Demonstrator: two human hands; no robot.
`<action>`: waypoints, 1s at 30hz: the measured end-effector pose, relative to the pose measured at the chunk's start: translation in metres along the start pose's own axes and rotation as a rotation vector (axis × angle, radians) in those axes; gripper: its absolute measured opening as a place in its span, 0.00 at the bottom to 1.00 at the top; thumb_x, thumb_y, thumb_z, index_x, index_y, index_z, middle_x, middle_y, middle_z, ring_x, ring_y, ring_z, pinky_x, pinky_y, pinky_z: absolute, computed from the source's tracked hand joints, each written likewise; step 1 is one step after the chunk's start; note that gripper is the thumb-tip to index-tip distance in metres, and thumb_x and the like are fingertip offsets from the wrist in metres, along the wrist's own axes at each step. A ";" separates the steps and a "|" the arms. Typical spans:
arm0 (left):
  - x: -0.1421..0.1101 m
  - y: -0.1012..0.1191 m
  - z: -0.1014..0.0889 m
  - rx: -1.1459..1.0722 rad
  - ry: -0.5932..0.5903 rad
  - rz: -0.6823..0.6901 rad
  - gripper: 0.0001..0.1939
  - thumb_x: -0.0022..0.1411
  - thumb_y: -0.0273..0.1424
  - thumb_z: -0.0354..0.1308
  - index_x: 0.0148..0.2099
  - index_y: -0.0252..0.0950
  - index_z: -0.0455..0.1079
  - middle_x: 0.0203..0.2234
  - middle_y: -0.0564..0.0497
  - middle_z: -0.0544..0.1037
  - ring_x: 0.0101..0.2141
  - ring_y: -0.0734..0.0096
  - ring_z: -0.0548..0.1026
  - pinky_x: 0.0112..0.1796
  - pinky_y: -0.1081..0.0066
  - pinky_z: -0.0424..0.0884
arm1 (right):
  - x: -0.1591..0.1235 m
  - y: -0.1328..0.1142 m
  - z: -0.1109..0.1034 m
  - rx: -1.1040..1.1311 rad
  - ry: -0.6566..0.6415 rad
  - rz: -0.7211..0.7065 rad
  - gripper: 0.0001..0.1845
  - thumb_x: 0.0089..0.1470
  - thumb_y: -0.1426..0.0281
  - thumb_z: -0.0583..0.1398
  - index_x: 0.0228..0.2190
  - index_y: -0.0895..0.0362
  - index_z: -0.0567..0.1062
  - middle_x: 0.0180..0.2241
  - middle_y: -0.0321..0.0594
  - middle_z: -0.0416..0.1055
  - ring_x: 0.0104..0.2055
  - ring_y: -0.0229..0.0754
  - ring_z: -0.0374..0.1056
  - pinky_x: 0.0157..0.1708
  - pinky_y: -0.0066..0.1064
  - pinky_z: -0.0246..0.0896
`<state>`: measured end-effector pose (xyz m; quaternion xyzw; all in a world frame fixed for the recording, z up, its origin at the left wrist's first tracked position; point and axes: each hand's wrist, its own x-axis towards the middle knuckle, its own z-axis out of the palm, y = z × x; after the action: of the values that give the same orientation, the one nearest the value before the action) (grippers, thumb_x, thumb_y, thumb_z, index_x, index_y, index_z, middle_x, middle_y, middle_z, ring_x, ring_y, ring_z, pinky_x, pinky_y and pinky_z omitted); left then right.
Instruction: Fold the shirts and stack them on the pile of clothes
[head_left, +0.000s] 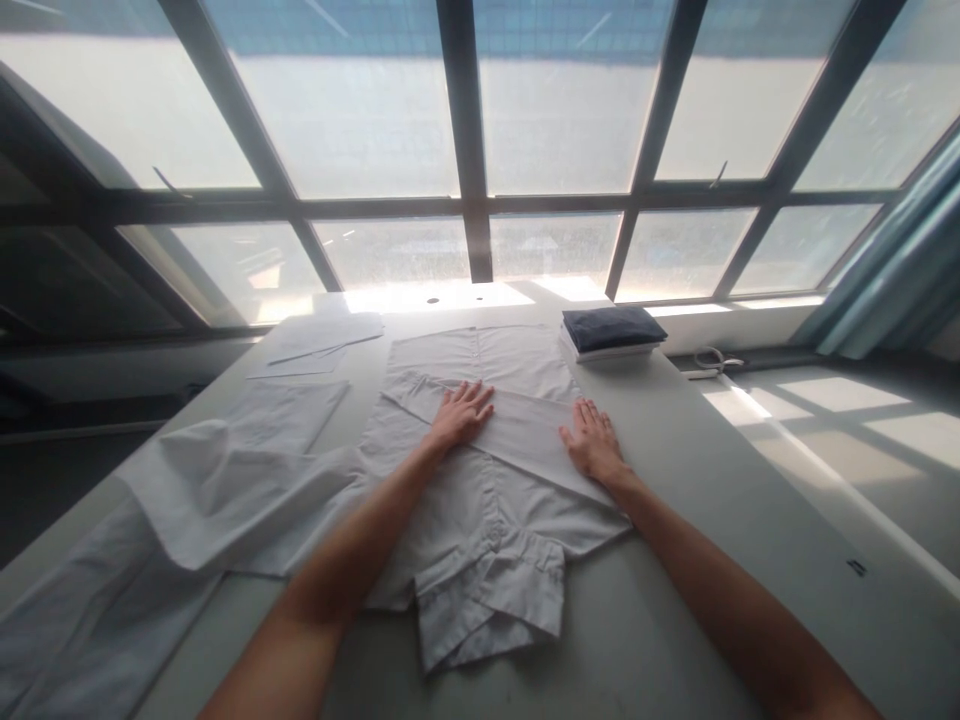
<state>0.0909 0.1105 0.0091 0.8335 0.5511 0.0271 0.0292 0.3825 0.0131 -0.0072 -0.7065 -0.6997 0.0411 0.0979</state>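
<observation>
A white button-up shirt (450, 510) lies front side up on the table, its collar toward me and its hem toward the window. One sleeve (525, 425) is folded across the shirt's body. The other sleeve (292, 500) stretches out to the left, rumpled. My left hand (461, 412) rests flat on the folded sleeve near the middle, fingers spread. At the shirt's right edge my right hand (594, 440) lies flat on the fold, fingers stretched out. Neither hand grips anything.
The white table (675, 560) runs up to the windows. A stack of folded clothes with a dark one on top (613, 328) sits at the far right. Paper sheets (322, 335) lie at the far left, and more white cloth (90, 610) is at the near left. A curtain (885, 260) hangs on the right.
</observation>
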 end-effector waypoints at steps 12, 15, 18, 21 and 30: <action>0.015 -0.081 -0.013 0.001 -0.025 -0.344 0.35 0.74 0.48 0.34 0.77 0.41 0.43 0.75 0.48 0.43 0.73 0.47 0.39 0.67 0.40 0.39 | 0.001 -0.001 0.003 0.010 0.013 0.000 0.40 0.68 0.57 0.45 0.70 0.70 0.52 0.73 0.54 0.44 0.76 0.50 0.38 0.72 0.46 0.31; 0.010 -0.067 -0.018 0.009 -0.015 -0.346 0.34 0.75 0.47 0.36 0.77 0.44 0.43 0.76 0.48 0.39 0.73 0.46 0.38 0.66 0.37 0.41 | 0.001 -0.001 0.003 0.015 0.011 0.001 0.39 0.68 0.57 0.45 0.70 0.70 0.53 0.73 0.54 0.44 0.76 0.50 0.38 0.72 0.46 0.31; -0.003 -0.035 -0.018 0.019 0.065 -0.210 0.32 0.75 0.45 0.37 0.77 0.46 0.44 0.76 0.49 0.40 0.73 0.49 0.37 0.67 0.37 0.40 | 0.001 -0.001 0.003 0.018 0.013 -0.003 0.39 0.68 0.57 0.46 0.71 0.68 0.53 0.73 0.54 0.45 0.75 0.51 0.39 0.72 0.47 0.32; -0.021 0.003 -0.009 -0.034 0.027 -0.016 0.32 0.76 0.47 0.37 0.77 0.48 0.46 0.75 0.51 0.47 0.73 0.51 0.42 0.67 0.37 0.42 | 0.001 -0.001 0.003 0.016 0.022 -0.009 0.38 0.68 0.58 0.46 0.71 0.67 0.53 0.73 0.54 0.46 0.75 0.51 0.39 0.72 0.48 0.32; -0.044 0.034 0.005 -0.019 -0.030 0.087 0.31 0.76 0.49 0.39 0.75 0.51 0.50 0.74 0.54 0.49 0.73 0.52 0.45 0.67 0.43 0.46 | -0.001 0.011 0.001 -0.011 -0.029 -0.050 0.36 0.70 0.57 0.43 0.72 0.63 0.52 0.74 0.48 0.41 0.76 0.48 0.36 0.71 0.53 0.30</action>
<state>0.1054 0.0564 0.0060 0.8566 0.5137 0.0208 0.0440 0.3935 0.0118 -0.0104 -0.6886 -0.7187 0.0452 0.0848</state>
